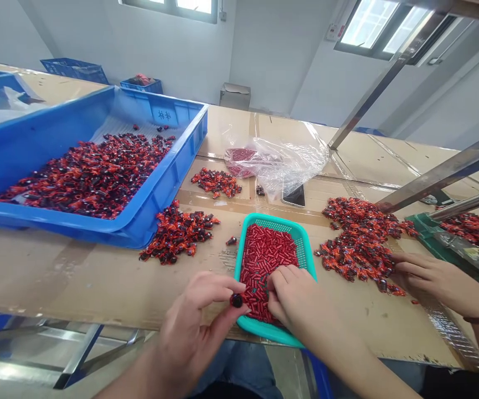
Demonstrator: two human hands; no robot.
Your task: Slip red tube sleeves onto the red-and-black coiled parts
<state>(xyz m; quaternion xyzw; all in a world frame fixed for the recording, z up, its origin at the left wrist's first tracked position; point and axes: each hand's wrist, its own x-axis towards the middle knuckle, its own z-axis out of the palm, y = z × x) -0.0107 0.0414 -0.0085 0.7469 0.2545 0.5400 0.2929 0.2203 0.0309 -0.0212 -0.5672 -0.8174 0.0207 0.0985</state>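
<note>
My left hand pinches a small part with a round black end between thumb and fingertips, over the left rim of a green plastic basket. The basket is filled with small red cylindrical pieces. My right hand reaches into its right side, fingers curled down among the red pieces; its fingertips are partly hidden, so what they grip does not show. One loose black and red part lies just left of the basket. A heap of orange and black parts lies farther left.
A large blue bin of similar parts stands at left. Behind the basket are a small heap, a clear plastic bag and a phone. At right, another person's hand touches a bigger heap near metal posts.
</note>
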